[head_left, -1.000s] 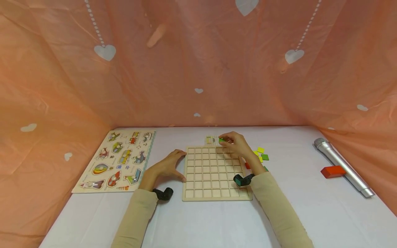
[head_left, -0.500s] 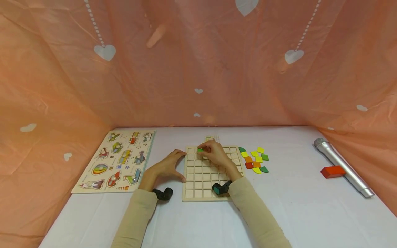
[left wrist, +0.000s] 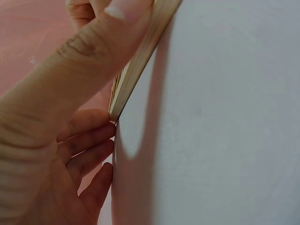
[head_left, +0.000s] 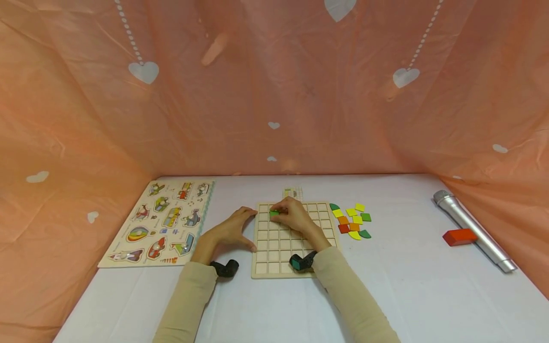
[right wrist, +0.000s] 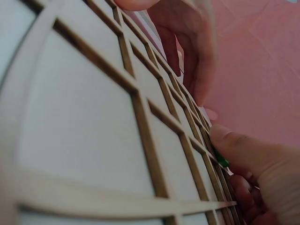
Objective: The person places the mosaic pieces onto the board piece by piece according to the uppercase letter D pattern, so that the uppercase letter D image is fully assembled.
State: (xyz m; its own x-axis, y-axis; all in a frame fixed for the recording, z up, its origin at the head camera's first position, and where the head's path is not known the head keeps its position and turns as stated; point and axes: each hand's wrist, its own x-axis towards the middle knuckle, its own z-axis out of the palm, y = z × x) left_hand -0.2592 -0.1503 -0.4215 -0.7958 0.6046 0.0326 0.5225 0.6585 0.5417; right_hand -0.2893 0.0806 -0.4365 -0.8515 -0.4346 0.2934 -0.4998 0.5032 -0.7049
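In the head view the wooden grid board [head_left: 283, 275] lies flat on the table. My left hand [head_left: 229, 231] touches its left edge with spread fingers and thumb; the left wrist view shows the thumb and fingertips against the board's side [left wrist: 136, 70]. Over the upper-left cells, my right hand [head_left: 296, 216] pinches a green piece [head_left: 273, 215] between thumb and fingers. That green piece [right wrist: 221, 158] also shows in the right wrist view, low at the grid, partly hidden by the thumb. Whether it sits inside a cell cannot be told.
Yellow, orange, red and green pieces [head_left: 354, 227] lie right of the board. A small patterned card [head_left: 293, 191] is behind it. A picture puzzle board [head_left: 147, 221] lies at left; at far right, a red block [head_left: 460, 237] touches a silver microphone [head_left: 480, 233].
My right hand has moved left with the green piece, from the board's upper right and the card to the upper-left cells, then slightly nearer. My left hand has stayed at the edge.
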